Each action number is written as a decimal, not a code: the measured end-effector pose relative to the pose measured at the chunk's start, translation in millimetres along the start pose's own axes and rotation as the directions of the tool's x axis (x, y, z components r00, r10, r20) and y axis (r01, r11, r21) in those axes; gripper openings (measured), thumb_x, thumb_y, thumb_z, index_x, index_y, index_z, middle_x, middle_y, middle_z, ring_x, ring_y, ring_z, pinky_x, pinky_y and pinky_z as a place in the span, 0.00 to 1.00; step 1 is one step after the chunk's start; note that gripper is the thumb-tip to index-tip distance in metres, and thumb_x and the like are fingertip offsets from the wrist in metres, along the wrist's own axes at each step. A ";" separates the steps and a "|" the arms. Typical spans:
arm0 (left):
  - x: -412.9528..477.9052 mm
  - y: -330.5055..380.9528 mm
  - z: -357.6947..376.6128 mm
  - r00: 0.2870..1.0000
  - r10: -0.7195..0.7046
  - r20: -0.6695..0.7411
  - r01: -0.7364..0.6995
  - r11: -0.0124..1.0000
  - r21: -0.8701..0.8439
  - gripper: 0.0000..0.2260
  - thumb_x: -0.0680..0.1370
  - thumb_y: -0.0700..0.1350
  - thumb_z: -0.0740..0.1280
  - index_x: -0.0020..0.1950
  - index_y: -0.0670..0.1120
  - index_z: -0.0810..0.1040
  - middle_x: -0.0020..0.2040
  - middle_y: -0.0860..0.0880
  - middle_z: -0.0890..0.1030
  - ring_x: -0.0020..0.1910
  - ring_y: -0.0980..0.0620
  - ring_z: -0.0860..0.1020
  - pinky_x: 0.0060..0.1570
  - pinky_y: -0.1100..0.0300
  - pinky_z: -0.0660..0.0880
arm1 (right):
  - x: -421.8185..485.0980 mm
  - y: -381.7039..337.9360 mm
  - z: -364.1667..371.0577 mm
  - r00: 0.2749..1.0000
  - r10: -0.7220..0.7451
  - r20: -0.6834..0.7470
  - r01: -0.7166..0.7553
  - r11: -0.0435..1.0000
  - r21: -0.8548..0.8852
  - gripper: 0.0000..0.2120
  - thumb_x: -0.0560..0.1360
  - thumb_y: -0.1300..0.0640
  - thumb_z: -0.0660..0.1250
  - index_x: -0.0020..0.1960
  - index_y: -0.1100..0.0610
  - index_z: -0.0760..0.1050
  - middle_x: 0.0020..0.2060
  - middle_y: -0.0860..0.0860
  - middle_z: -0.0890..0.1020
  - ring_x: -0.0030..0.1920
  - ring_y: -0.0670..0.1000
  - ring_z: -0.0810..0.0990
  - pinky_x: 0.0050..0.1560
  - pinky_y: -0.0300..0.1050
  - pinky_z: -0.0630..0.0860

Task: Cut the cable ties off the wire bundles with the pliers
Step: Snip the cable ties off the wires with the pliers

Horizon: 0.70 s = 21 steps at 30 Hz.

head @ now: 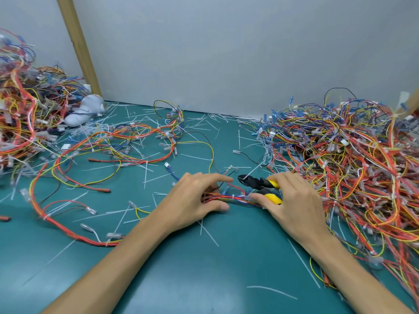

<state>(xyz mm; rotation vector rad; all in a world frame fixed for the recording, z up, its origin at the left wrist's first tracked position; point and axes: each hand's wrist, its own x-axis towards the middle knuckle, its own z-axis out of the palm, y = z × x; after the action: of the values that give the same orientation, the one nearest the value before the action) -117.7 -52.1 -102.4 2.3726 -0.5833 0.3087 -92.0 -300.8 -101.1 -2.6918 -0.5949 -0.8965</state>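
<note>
The wire bundle (237, 197) I'm watching lies on the green counter (204, 279) just below the middle of the frame, stretched between both hands. It is red, orange and blue strands, with a white cable tie (233, 196) around it midway. My left hand (197, 200) pinches its left end, fingers curled over the wires and thumb beneath. My right hand (292, 200) grips the yellow handles of the pliers (260, 184) and its thumb reaches out to touch the bundle's right end. The black head of the pliers points toward frame left, just above the bundle and apart from the tie; I cannot tell how far it is parted.

Cut white ties (145, 175) lie scattered across the counter. A loose harness (127, 141) loops at centre left. A big tangle of wires (351, 166) fills the right of the frame, and another heap (22, 109) sits at the upper left, with a white rounded object (84, 112) beside it against the grey wall (226, 53).
</note>
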 end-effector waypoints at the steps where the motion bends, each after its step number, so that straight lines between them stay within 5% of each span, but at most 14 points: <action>1: -0.2 1.7 -1.4 1.000 0.006 -0.012 -0.006 0.999 -0.042 0.21 0.75 0.56 0.71 0.67 0.58 0.73 0.46 0.57 0.78 0.46 0.58 0.75 0.50 0.64 0.69 | 0.1 0.6 1.2 1.000 -0.013 0.000 0.013 1.000 -0.008 0.27 0.70 0.30 0.64 0.48 0.54 0.77 0.41 0.49 0.78 0.44 0.55 0.76 0.43 0.49 0.72; 5: 1.9 8.9 -17.4 0.971 -0.021 -0.240 -0.014 0.990 -0.143 0.14 0.81 0.48 0.60 0.67 0.53 0.73 0.51 0.56 0.78 0.48 0.57 0.76 0.50 0.69 0.69 | 0.5 2.1 1.2 0.994 -0.075 -0.073 0.066 0.990 -0.125 0.26 0.69 0.34 0.69 0.52 0.55 0.80 0.43 0.52 0.78 0.46 0.57 0.74 0.46 0.51 0.69; 9: -0.5 1.5 -41.7 0.851 -0.171 -0.496 0.091 0.979 -0.181 0.07 0.82 0.45 0.61 0.54 0.49 0.78 0.42 0.55 0.81 0.42 0.59 0.79 0.44 0.65 0.72 | 0.0 5.4 -2.8 0.983 -0.062 -0.171 0.030 0.983 -0.183 0.23 0.72 0.39 0.71 0.58 0.53 0.80 0.47 0.52 0.78 0.48 0.57 0.71 0.47 0.52 0.64; 12: -2.6 -7.8 -49.7 0.919 -0.178 -0.351 0.154 0.983 -0.095 0.06 0.78 0.40 0.67 0.44 0.48 0.80 0.34 0.55 0.80 0.35 0.59 0.77 0.38 0.68 0.70 | -0.6 2.9 -4.7 0.979 -0.016 -0.202 0.000 0.997 -0.082 0.26 0.74 0.37 0.65 0.65 0.53 0.77 0.48 0.51 0.78 0.49 0.57 0.71 0.49 0.52 0.64; 16: -4.4 -10.9 -47.6 0.988 -0.156 -0.004 0.156 0.988 0.011 0.05 0.73 0.41 0.72 0.43 0.52 0.82 0.37 0.58 0.81 0.40 0.60 0.77 0.41 0.74 0.66 | -0.7 -1.7 -6.4 0.986 -0.008 -0.168 0.020 0.997 0.070 0.30 0.76 0.38 0.63 0.70 0.57 0.72 0.47 0.51 0.77 0.48 0.56 0.71 0.52 0.50 0.65; 21: -3.6 -13.1 -38.7 0.984 -0.105 0.147 0.084 0.986 0.142 0.05 0.72 0.47 0.73 0.47 0.54 0.83 0.43 0.56 0.77 0.43 0.58 0.73 0.46 0.62 0.71 | -2.3 -2.8 -4.9 0.997 -0.063 -0.050 0.070 0.986 0.153 0.32 0.77 0.37 0.59 0.73 0.58 0.69 0.48 0.50 0.77 0.51 0.54 0.73 0.55 0.49 0.69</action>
<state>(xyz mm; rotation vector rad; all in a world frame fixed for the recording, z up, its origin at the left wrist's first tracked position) -117.1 -16.5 -81.9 2.5623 -0.5329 0.1268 -97.5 -300.7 -98.4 -2.5209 -0.7180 -0.8861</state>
